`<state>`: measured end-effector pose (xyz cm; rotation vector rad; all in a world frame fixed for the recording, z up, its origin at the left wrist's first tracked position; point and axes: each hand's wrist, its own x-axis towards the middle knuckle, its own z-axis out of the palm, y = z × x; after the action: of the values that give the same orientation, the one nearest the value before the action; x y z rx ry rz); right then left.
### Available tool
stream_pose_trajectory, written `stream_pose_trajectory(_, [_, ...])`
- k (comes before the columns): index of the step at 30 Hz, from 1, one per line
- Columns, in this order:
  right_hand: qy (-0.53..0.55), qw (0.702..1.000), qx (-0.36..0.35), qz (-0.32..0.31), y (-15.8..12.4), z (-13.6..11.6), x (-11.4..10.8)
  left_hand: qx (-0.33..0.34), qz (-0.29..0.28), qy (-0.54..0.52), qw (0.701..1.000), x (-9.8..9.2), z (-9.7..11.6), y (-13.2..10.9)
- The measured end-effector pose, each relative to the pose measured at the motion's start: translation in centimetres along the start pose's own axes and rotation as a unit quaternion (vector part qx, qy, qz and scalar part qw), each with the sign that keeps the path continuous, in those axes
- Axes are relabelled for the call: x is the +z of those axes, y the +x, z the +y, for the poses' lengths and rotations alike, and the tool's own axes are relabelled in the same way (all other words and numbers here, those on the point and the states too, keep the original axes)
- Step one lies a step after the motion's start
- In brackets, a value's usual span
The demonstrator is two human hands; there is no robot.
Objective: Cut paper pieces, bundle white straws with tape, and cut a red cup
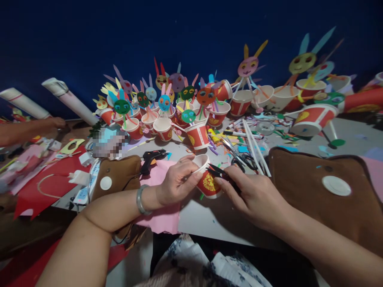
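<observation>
A red and white paper cup (211,184) is tilted over the grey table, its rim towards the upper left. My left hand (179,179), with a bracelet at the wrist, pinches the cup's rim. In my right hand (249,189) is a black-handled cutting tool (216,170), its dark blades at the cup's side near the rim; whether they touch the cup cannot be told. A bit of green shows under the cup. Pink paper (163,215) lies beneath my left wrist.
Behind stand several cups with paper rabbit faces (164,103). A black glue gun (151,159), scissors (243,159) and white sticks (257,149) lie ahead. Brown cushions (299,199) flank the work. Another person's arm (30,129) reaches in at the left.
</observation>
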<state>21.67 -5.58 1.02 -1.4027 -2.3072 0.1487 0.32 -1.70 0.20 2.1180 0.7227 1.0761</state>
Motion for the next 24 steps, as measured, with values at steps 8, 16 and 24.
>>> stream_pose_trajectory(8, [0.006, 1.000, -0.005, 0.000, -0.38, -0.51, 0.18, 0.002, 0.019, -0.018, 1.000, 0.52, -0.40, -0.56])
stream_pose_trajectory(16, [-0.027, 0.999, -0.024, 0.027, -0.39, -0.57, 0.20, -0.012, 0.019, -0.035, 0.999, 0.70, -0.33, -0.68])
stream_pose_trajectory(24, [-0.050, 0.997, -0.042, 0.036, -0.47, -0.58, 0.17, -0.001, 0.019, -0.045, 0.999, 0.62, -0.24, -0.46])
